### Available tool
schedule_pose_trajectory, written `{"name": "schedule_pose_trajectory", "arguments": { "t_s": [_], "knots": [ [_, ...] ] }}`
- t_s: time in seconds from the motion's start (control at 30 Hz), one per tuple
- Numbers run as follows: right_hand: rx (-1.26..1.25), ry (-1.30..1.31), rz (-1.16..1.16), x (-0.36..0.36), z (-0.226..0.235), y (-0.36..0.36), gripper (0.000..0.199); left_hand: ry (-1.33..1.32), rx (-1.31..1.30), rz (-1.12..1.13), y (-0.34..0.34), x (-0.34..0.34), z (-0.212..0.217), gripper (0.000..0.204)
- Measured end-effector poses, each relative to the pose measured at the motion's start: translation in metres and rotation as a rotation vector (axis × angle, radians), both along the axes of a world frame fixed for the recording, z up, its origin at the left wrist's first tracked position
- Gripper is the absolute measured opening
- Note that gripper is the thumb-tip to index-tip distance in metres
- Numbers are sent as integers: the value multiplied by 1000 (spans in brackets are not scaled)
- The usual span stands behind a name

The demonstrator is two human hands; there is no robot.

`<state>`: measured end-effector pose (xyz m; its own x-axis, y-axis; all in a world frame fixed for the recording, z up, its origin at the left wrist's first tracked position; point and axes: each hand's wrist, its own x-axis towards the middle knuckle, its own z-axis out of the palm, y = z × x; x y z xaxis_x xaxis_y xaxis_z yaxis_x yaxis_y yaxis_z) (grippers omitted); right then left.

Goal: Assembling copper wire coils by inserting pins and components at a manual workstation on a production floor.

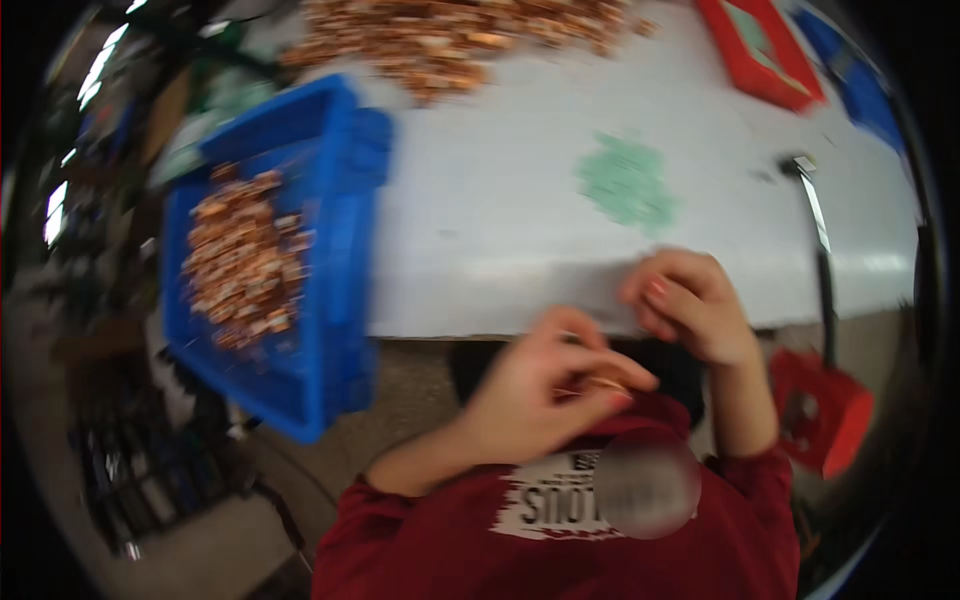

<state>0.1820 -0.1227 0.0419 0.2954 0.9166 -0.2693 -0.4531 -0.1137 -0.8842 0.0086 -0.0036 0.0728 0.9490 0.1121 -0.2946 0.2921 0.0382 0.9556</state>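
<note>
Motion blur; tabletop [480, 200] bright, glare at right; black fisheye rim.

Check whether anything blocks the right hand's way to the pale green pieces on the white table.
Nothing visible does: only white tabletop shows between the right hand and the small pale green pieces just beyond it.

The bare left hand [550, 385] reaches across the torso, thumb and fingers closing together; the bare right hand [690, 300] bends inward, fingers loosely curled.
</note>
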Motion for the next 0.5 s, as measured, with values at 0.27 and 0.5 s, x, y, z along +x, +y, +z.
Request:
{"name": "schedule_pose_trajectory", "arguments": {
  "t_s": [0.27,0.5],
  "knots": [
    [445,-58,1060,27,15,43,11,41,-128,-79,-6,-5,-5,28],
    [423,-606,1012,15,27,39,9,277,54,-129,-5,5,4,29]
  ]
}}
